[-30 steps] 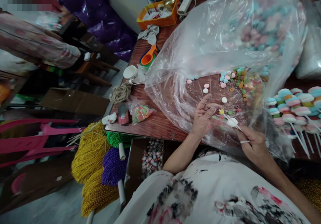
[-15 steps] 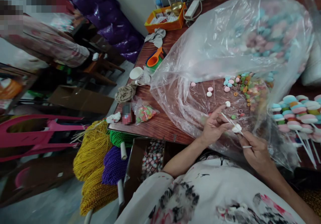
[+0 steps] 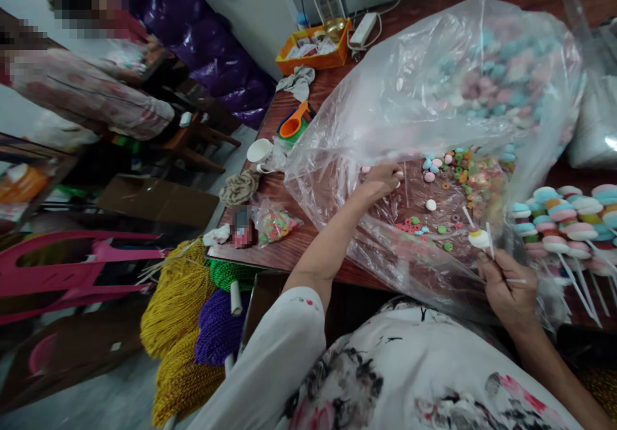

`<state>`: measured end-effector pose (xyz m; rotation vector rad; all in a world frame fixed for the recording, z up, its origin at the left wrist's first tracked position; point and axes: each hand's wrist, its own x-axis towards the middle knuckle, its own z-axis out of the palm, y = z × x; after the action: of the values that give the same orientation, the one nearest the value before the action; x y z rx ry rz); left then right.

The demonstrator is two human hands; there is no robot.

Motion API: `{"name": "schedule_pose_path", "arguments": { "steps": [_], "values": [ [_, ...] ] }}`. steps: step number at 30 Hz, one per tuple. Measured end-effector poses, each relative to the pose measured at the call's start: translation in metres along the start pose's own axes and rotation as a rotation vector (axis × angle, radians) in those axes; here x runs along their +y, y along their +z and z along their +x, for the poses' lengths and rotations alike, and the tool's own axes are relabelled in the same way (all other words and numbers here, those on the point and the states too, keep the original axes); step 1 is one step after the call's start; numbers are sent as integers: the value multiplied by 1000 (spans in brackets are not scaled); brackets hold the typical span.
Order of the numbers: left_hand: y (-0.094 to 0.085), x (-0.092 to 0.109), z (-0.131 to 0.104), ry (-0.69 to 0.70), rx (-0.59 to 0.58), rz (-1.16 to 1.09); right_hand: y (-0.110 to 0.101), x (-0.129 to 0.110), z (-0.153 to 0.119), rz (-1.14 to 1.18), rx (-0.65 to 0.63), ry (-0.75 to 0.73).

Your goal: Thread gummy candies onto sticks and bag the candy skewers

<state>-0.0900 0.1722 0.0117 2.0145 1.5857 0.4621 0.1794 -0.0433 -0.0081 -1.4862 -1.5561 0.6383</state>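
My left hand reaches over the plastic bag with bent fingers, right beside a pink candy that looks like a marshmallow. Its fingertips are hidden, so I cannot tell whether they grip anything. In my right hand, thumb and fingers close on white lollipop sticks. A white marshmallow with a small yellow piece is at the fingertips, a stick end poking out above it. Another white marshmallow lies on the bag between my hands. Red and green candy rings lie nearby.
A clear bag of pastel marshmallows covers much of the wooden table. Finished marshmallow sticks lie at right. A cup, an orange scoop and a candy packet stand left. Another person sits at far left.
My left hand has left the stick and moved left and away from me to the loose marshmallows. My right hand, still with the sticks, has shifted slightly right.
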Motion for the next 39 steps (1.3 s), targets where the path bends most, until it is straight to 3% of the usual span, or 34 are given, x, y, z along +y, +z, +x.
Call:
{"name": "schedule_pose_path", "arguments": {
  "steps": [2,4,7,9,11,14,19,23,28,39],
  "values": [
    [4,15,-5,0,-18,-86,-4,0,1,-3,31,2],
    [11,34,-17,128,-61,-161,-8,0,4,-10,52,9],
    [29,57,-38,296,-94,-30,-12,-3,7,-29,69,-2],
    [43,64,-48,299,-71,82,-13,-6,8,-39,62,-28],
    [55,63,-55,289,-39,53,-13,-9,8,-38,25,-59],
    [62,62,-66,253,49,-285,-11,-10,4,-19,-38,-90],
    [53,77,-97,-105,106,-1191,-1,-12,-2,-21,-101,-144],
    [45,87,-119,-281,186,-1473,6,-18,-3,-38,-114,-233],
    [43,86,-133,-349,224,-1446,9,-24,-6,-70,-164,-223],
    [54,70,-136,60,496,-1193,12,-36,-12,-65,-163,-203]
  ]
}}
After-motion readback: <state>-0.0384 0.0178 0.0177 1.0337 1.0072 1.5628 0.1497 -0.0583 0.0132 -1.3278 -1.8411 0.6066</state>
